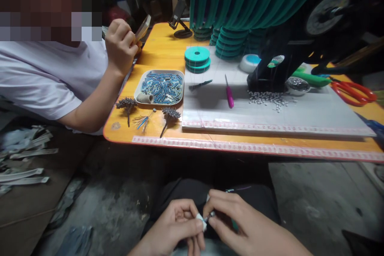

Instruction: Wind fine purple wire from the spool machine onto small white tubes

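Low in the view, just above the lap, my left hand (180, 224) pinches a small white piece (202, 221) between thumb and fingers. My right hand (240, 220) is closed beside it, with thumb and index finger on a small shiny, dark bead-like bit (211, 214). The two hands nearly meet, and the bit sits close to the white piece's edge. What joins them, if anything, is too small to make out. A little green shows under my right hand, and a thin thread lies behind it on the dark trousers (186, 188).
A co-worker's raised hand (121, 46) holds a phone (143, 28) at left. The orange table (162, 50) bears a tray (182, 98) of blue-striped tubes, teal spools (197, 58), a purple-handled awl (229, 97), silver bits (267, 99), red-handled scissors (354, 92) and a dark sewing machine (267, 76).
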